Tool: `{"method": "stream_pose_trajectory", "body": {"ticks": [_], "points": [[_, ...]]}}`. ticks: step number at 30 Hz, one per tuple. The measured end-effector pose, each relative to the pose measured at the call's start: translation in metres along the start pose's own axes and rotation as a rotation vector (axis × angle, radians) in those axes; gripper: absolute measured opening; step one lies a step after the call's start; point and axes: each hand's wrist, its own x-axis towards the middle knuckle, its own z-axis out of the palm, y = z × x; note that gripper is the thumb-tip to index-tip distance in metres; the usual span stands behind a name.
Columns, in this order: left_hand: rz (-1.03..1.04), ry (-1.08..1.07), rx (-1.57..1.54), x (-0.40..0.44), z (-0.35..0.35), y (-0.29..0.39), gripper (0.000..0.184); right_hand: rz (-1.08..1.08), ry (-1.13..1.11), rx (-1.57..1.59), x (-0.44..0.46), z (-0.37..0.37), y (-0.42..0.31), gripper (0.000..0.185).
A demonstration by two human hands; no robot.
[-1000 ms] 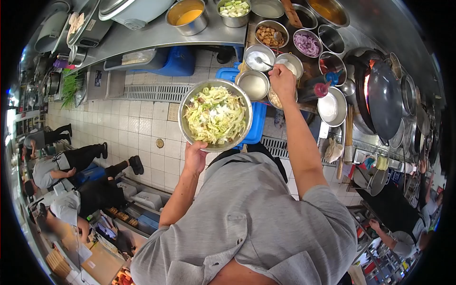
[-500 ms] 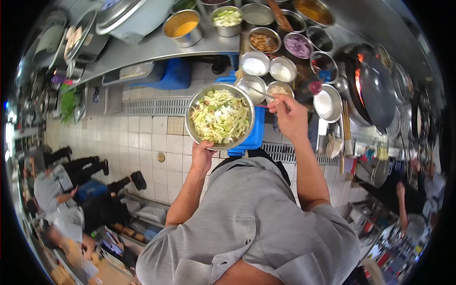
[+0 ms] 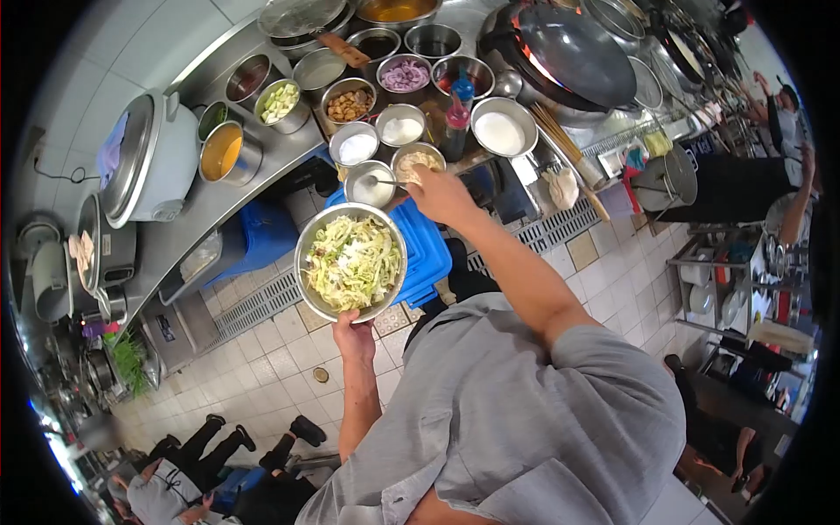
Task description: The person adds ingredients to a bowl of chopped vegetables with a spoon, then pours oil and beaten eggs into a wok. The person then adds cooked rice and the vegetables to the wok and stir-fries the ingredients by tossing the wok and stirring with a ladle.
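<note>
My left hand [image 3: 353, 334] grips the near rim of a round metal bowl [image 3: 302, 262], thumb over the edge. Shredded cabbage [image 3: 357, 262] fills it, with a patch of white powder on top. In my right hand [image 3: 442, 197] is a metal spoon [image 3: 385, 182], held by its handle. The spoon's head is at a small metal container of white seasoning [image 3: 359, 189], just beyond the cabbage bowl. Partly behind my right fingers is a container of pale tan seasoning [image 3: 417, 161].
Ahead stand containers of sliced purple onion [image 3: 405, 76], brown chunks [image 3: 349, 103] and orange liquid [image 3: 223, 150]. A wok [image 3: 573, 57] with flames beside it is at the upper right. A blue lidded bin [image 3: 420, 249] is below the counter. Other people work nearby.
The view has turned, so the counter appears tilted and lower. My right hand and the spoon have come nearer the white seasoning container. My left hand still holds the bowl.
</note>
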Motion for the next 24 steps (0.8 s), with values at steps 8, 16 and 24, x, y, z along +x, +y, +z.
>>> {"method": "stream_pose_trajectory", "body": {"ticks": [8, 16, 24], "points": [[0.04, 0.026, -0.022, -0.015, 0.022, -0.023, 0.053, 0.235, 0.391, -0.137, -0.09, -0.144, 0.204, 0.03], [0.234, 0.126, -0.136, -0.088, 0.102, -0.101, 0.067, 0.297, -0.082, 0.021, -0.113, -0.149, 0.434, 0.042], [0.254, 0.317, -0.327, -0.186, 0.159, -0.193, 0.061, 0.274, -0.03, -0.035, -0.094, -0.122, 0.431, 0.041]]}}
